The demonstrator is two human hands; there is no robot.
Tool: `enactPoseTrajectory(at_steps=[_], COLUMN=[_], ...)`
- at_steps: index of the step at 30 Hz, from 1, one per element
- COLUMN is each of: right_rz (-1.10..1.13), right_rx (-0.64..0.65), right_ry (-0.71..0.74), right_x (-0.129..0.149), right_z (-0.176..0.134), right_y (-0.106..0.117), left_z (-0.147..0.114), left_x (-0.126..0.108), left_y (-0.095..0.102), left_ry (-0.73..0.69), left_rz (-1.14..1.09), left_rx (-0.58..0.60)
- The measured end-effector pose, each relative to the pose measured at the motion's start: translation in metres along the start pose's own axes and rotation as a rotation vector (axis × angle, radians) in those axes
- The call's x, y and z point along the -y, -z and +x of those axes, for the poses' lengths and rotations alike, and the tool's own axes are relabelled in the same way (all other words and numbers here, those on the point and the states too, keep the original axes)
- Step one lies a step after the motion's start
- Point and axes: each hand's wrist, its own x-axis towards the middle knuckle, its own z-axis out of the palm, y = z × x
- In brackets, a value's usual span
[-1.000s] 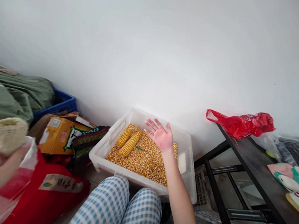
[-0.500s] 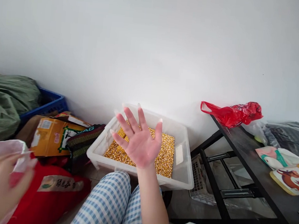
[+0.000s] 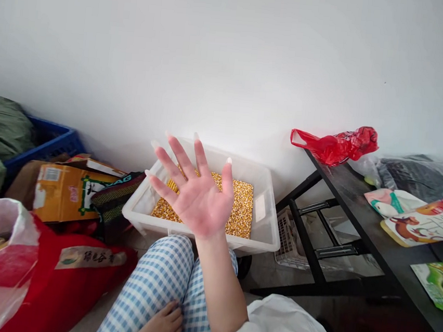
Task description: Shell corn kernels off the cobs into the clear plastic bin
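Note:
My right hand (image 3: 204, 201) is raised, palm toward me and fingers spread, with nothing in it. Behind it a translucent white plastic bin (image 3: 270, 225) holds loose yellow corn kernels (image 3: 243, 207). Part of a corn cob (image 3: 172, 185) shows between my fingers; the rest of that corner is hidden. My left hand (image 3: 165, 325) rests on my thigh over the blue checked trousers (image 3: 147, 289), fingers laid against the cloth and holding nothing visible. To the left stands a red and white sack (image 3: 64, 286) with its mouth open.
A yellow cardboard box (image 3: 62, 192), a dark mesh bag (image 3: 118, 200) and a blue crate (image 3: 47, 146) with green cloth are at left. On the right, a black table (image 3: 344, 193) bears a red plastic bag (image 3: 337, 146) and several packets. A basket (image 3: 292, 240) sits beneath it.
My left hand has left the sack's rim at far left and come down onto my thigh. My right hand stays raised and spread, while the view has shifted slightly.

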Motion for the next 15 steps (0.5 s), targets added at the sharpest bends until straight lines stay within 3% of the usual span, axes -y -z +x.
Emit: enactPoseTrajectory(at_steps=[7, 12, 15], right_rz=[0.016, 0.019, 0.044], right_rx=[-0.041, -0.112, -0.123], right_ry=[0.029, 0.080, 0.092], right_x=[0.001, 0.001, 0.001], right_z=[-0.008, -0.012, -0.014], right_y=[-0.001, -0.004, -0.007], left_z=[0.004, -0.001, -0.003], left_x=[-0.007, -0.003, -0.003], left_y=[-0.019, -0.033, -0.033], left_ry=[0.016, -0.071, -0.013], left_rz=[-0.105, -0.103, -0.131], left_rx=[-0.074, -0.040, -0.081])
